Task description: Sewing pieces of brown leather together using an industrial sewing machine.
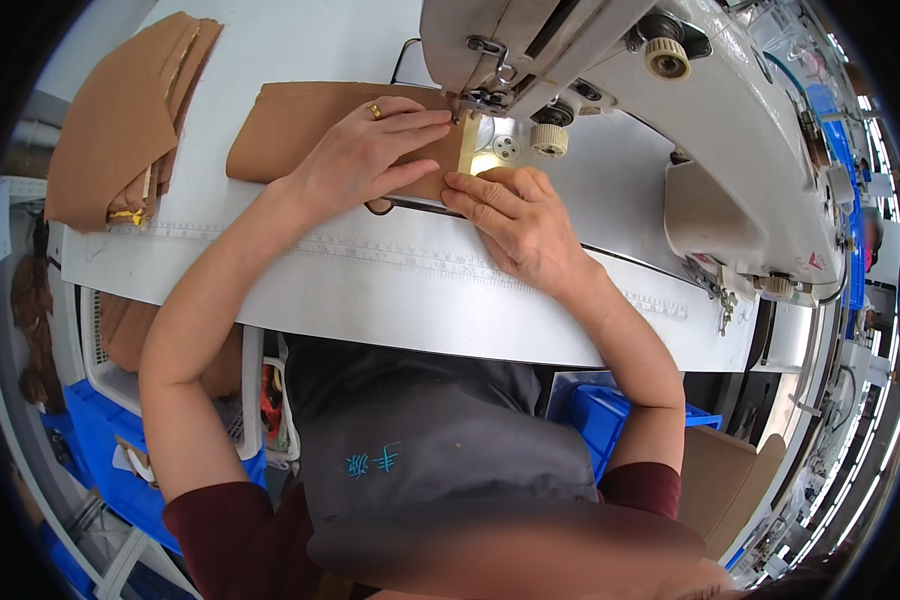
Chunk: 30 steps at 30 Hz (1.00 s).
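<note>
A flat brown leather-like panel (pixel 288 125) lies on the white table, its right end under the needle area of a white sewing machine (pixel 580 40). A pale yellowish strip (pixel 468 146) runs along that right edge. My left hand (pixel 375 150), with a ring on one finger, rests flat on the panel with its fingers stretched toward the needle. At the panel's near right corner, my right hand (pixel 520 215) pinches the edge between thumb and fingers. A lit patch shows the machine's metal plate beside the strip.
A stack of brown panels (pixel 120 130) lies at the table's far left. A printed ruler scale (pixel 410 255) runs along the near part of the white table (pixel 370 305). Below left are a white basket (pixel 253 390) with brown pieces and a blue crate (pixel 105 430); another blue bin (pixel 595 425) is lower right.
</note>
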### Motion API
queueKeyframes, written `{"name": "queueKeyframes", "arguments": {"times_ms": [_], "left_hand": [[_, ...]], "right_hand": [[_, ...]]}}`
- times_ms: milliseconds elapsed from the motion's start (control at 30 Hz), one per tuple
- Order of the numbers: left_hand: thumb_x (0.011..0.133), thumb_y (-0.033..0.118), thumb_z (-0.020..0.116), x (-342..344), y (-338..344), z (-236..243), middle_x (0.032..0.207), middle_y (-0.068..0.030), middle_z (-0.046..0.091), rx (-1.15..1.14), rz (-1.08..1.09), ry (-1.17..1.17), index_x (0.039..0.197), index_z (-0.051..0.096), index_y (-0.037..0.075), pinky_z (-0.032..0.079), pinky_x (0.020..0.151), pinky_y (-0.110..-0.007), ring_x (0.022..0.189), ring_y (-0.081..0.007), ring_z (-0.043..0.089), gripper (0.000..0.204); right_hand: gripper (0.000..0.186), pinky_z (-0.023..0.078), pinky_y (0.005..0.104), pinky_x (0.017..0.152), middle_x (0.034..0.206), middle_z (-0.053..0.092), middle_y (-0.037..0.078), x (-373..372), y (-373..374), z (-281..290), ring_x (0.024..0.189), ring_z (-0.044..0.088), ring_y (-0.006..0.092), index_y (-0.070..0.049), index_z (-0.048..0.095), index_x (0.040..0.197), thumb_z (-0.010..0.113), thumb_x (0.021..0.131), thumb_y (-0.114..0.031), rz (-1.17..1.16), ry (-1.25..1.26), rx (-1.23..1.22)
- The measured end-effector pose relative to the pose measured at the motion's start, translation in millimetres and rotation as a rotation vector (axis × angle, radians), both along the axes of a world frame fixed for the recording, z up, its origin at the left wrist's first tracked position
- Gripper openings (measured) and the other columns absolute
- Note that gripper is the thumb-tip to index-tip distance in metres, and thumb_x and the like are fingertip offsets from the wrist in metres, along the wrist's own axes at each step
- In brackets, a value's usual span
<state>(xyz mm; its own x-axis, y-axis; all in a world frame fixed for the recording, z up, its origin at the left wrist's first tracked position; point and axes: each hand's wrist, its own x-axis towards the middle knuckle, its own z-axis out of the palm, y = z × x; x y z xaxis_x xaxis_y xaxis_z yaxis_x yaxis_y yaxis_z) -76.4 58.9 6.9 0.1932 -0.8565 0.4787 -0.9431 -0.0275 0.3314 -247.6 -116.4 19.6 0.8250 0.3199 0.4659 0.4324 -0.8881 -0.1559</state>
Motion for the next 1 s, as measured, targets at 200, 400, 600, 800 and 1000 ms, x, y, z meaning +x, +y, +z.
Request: {"name": "queueKeyframes", "arguments": {"times_ms": [200, 400, 600, 800, 1000], "left_hand": [[0.084, 0.021, 0.069, 19.8, -15.4, 0.4, 0.114, -0.0049, 0.067, 0.008, 0.017, -0.067, 0.111, 0.067, 0.003, 0.050, 0.092, -0.036, 0.111, -0.0233, 0.057, 0.032], [0.085, 0.020, 0.067, 42.1, -28.4, 2.8, 0.105, -0.0072, 0.067, -0.012, 0.013, 0.014, 0.105, 0.068, 0.007, 0.051, 0.089, -0.038, 0.106, -0.0265, 0.060, 0.023], [0.087, 0.019, 0.065, 55.6, -41.7, 6.2, 0.102, -0.0067, 0.067, 0.076, 0.096, 0.046, 0.103, 0.068, 0.008, 0.051, 0.088, -0.037, 0.105, -0.0271, 0.060, 0.020], [0.087, 0.021, 0.063, 55.9, -40.9, 1.9, 0.099, -0.0045, 0.066, -0.006, 0.131, 0.014, 0.100, 0.068, 0.008, 0.052, 0.085, -0.036, 0.099, -0.0257, 0.062, 0.018], [0.090, 0.016, 0.058, 53.8, -38.8, 33.0, 0.106, -0.0051, 0.067, 0.361, 0.339, -0.485, 0.112, 0.065, 0.010, 0.053, 0.084, -0.037, 0.100, -0.0266, 0.063, 0.023]], "right_hand": [[0.037, 0.046, 0.0356, 0.082, 0.116, 0.063, 0.005, 11.9, -11.9, -2.7, 0.098, 0.059, 0.0241, -0.010, 0.067, 0.112, 0.064, 0.076, -0.001, -0.040, 0.015, -0.018], [0.035, 0.051, 0.0383, 0.068, 0.110, 0.060, 0.008, 19.3, -13.5, -3.1, 0.090, 0.063, 0.0261, -0.011, 0.062, 0.117, 0.062, 0.082, -0.004, -0.197, 0.071, -0.042], [0.029, 0.050, 0.0393, 0.067, 0.111, 0.060, 0.011, 25.2, -10.7, 4.1, 0.089, 0.062, 0.0277, -0.012, 0.063, 0.116, 0.060, 0.087, -0.007, -0.334, 0.085, -0.058], [0.030, 0.044, 0.0421, 0.086, 0.106, 0.060, 0.014, 6.6, -10.2, -2.2, 0.104, 0.056, 0.0314, -0.006, 0.064, 0.112, 0.065, 0.082, -0.008, -0.314, -0.032, 0.001], [0.025, 0.044, 0.0424, 0.088, 0.108, 0.060, 0.014, 7.2, -12.4, -1.0, 0.105, 0.056, 0.0321, -0.005, 0.065, 0.108, 0.065, 0.083, -0.009, -0.335, 0.010, 0.065]]}}
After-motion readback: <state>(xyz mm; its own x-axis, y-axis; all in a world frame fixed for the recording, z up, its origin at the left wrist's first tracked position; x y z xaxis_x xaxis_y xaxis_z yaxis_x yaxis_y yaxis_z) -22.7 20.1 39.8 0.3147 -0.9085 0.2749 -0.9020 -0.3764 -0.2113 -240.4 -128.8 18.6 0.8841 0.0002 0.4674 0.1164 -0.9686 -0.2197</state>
